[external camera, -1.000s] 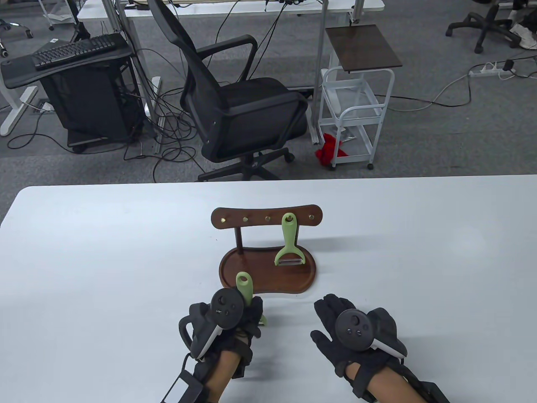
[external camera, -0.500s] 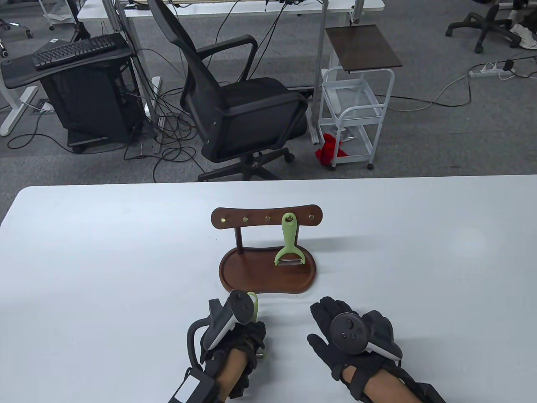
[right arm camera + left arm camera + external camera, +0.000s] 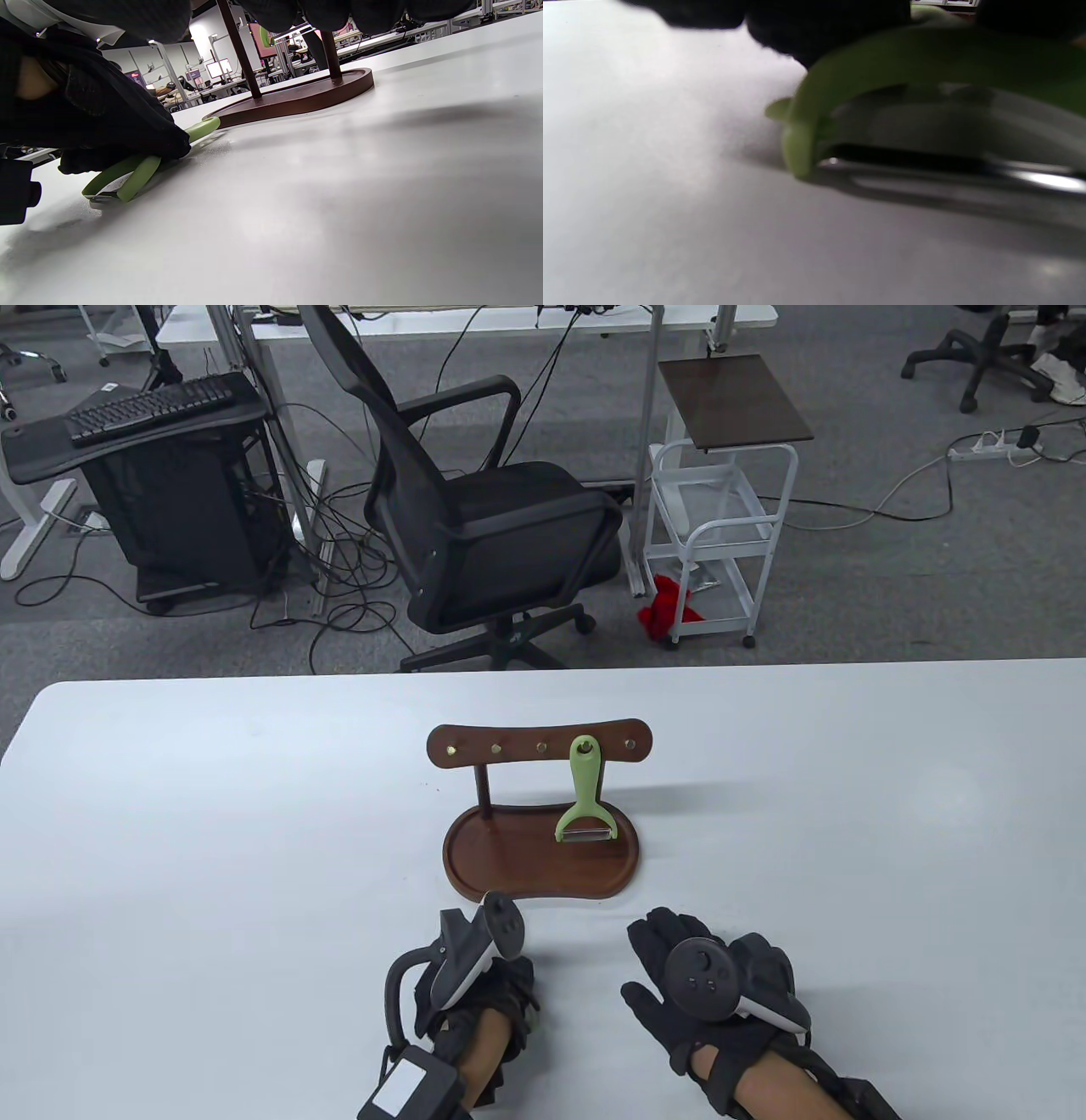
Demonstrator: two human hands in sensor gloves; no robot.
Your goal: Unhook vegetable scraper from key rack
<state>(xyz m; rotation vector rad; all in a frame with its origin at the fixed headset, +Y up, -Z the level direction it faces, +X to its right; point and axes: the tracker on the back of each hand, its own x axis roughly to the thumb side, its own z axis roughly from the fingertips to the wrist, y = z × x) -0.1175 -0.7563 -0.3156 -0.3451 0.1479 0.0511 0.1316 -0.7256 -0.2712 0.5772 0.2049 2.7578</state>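
A brown wooden key rack (image 3: 539, 742) stands on its tray base (image 3: 509, 869) mid-table. One green vegetable scraper (image 3: 584, 793) hangs from a hook on it, blade down. My left hand (image 3: 496, 980) grips a second green scraper (image 3: 142, 169) in front of the base. That scraper lies on the table under my fingers, its handle tip (image 3: 203, 126) pointing at the rack. The left wrist view shows its green head (image 3: 814, 123) and metal blade (image 3: 925, 163) touching the tabletop. In the table view my hand hides it. My right hand (image 3: 670, 950) rests flat and empty on the table.
The white table (image 3: 212, 831) stretches wide on both sides of the rack. Beyond its far edge stand a black office chair (image 3: 492, 517) and a white trolley (image 3: 721, 526) on the floor.
My left hand has come down and towards me with the scraper, tilting it from upright to lying on the table. The right hand has shifted only slightly.
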